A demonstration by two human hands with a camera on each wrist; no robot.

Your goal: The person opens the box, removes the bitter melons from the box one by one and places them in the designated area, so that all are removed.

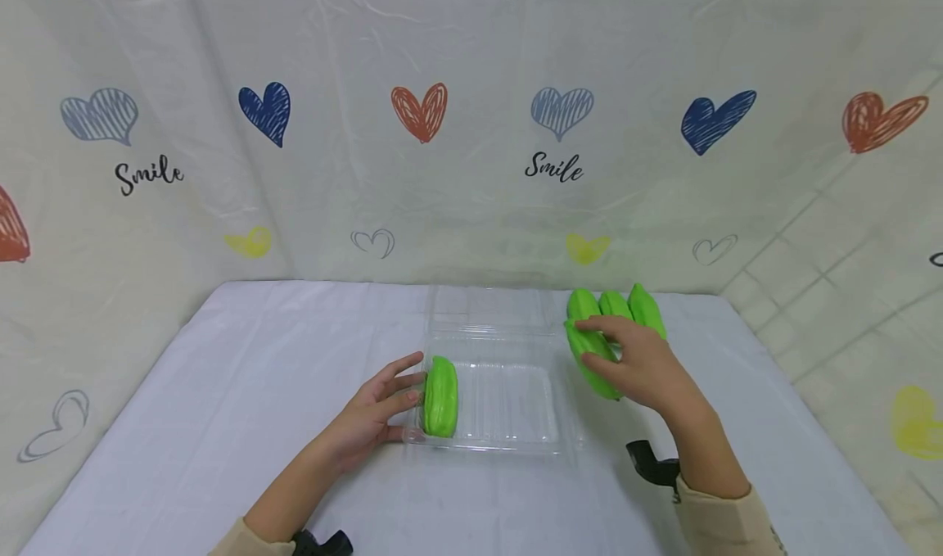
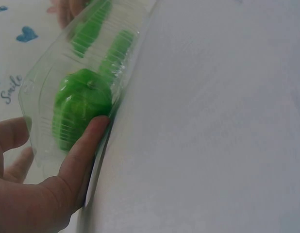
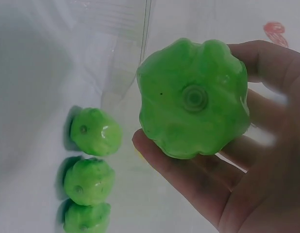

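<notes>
In the head view my right hand grips a green ribbed toy gourd, slanted, right of a clear plastic box. The right wrist view shows the held gourd end-on, with thumb and fingers around its sides. My left hand rests against the box's left wall, fingers spread and fairly straight. Another green gourd lies inside the box along that wall. Seen from the left wrist, this gourd shows through the clear plastic beside the fingers.
Three more green gourds, one of them this gourd, lie in a row behind the right hand. The box's lid lies folded back toward the wall sheet printed with hearts. A white cloth covers the table.
</notes>
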